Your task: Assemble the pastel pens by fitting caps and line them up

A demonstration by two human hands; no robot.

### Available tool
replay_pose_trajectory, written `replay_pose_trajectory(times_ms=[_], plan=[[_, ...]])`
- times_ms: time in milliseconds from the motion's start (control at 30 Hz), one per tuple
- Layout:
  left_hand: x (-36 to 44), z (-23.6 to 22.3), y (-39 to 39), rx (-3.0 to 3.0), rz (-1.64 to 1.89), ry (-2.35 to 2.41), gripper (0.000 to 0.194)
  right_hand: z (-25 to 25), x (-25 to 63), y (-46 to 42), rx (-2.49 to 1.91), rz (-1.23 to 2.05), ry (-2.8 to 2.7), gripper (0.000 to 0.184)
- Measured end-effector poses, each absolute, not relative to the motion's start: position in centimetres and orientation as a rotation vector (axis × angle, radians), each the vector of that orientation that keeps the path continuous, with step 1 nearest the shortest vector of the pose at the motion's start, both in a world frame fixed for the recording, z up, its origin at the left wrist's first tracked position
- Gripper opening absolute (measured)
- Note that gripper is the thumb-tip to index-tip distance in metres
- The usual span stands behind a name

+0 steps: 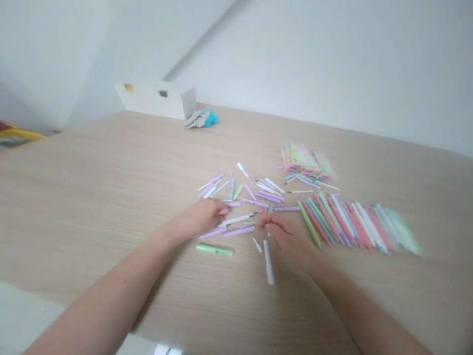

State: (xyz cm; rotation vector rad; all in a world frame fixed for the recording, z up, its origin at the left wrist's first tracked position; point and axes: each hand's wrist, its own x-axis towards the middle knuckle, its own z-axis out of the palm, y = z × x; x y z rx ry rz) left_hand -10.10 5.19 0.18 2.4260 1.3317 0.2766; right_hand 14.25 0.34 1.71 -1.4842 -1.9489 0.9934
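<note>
Loose pen parts lie scattered around both hands: purple pen barrels [239, 230], white refills with dark tips [240, 219] and small caps. My left hand [201, 217] is at the left side of this scatter, its fingers curled together beside a purple piece [233, 204]; what they hold is hidden. To the right, my right hand [286, 229] has thumb and fingers pinched close to a small blue-green piece [270, 209]; blur hides whether it grips it. A green pen barrel [215, 250] lies nearer me, and a clear whitish tube [268, 264] lies below my right hand.
A slanted row of assembled-looking pens [364, 224] in several colours lies at right. Behind it are stacked pink-and-green packets [301, 158]. A white box [153, 101] and a crumpled grey-and-blue cloth-like item [202, 119] stand at the back left, near the wall.
</note>
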Motion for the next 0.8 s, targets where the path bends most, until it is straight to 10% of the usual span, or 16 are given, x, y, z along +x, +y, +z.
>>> replay_pose_trajectory(times_ms=[800], plan=[[-6.1, 1.0, 1.3, 1.869, 0.823, 0.938, 0.02, -0.3, 12.8, -2.2, -1.074, 1.666, -1.184, 0.017]])
